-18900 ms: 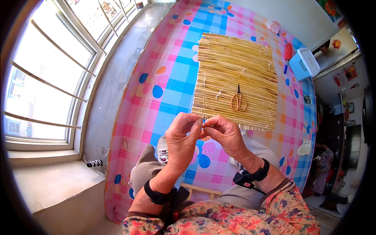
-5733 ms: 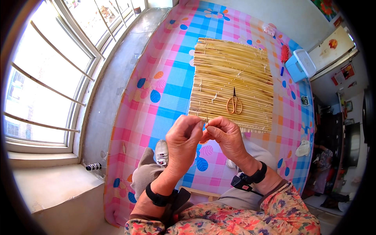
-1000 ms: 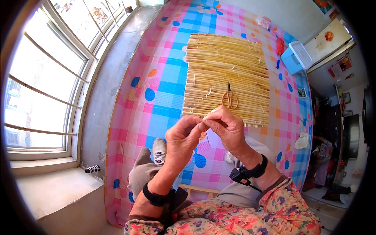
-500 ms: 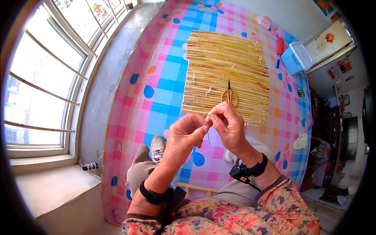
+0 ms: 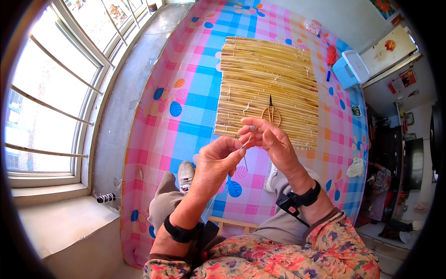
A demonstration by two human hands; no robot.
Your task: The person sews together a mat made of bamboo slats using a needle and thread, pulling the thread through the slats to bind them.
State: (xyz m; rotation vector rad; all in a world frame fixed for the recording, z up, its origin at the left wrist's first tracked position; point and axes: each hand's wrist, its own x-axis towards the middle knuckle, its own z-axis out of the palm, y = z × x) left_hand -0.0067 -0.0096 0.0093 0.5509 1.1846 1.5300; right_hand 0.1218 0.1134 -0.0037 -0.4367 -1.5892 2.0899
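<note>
Right hand (image 5: 277,145) has spread out, leaving the needle (image 5: 245,162) pinched in the grip of the left hand (image 5: 216,157).

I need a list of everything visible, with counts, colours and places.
Plaid sheet: 1, pink and blue, centre
Stalk mat: 1, tan, on the sheet
Scissors: 1, tan and black, on the mat
Lidded box: 1, blue and white, upper right
Unclear item: 1, red, by the box
Striped roll: 1, black and white, lower left
Barred window: 1, pale, left
Other person: 1, patterned clothing, far right
Needle-like piece: 1, dark, in the left hand
Shoes: 2, light grey, below the mat
Wristbands: 2, black, forearms
Left hand: 1, bare, centre
Right hand: 1, bare, beside the left
</note>
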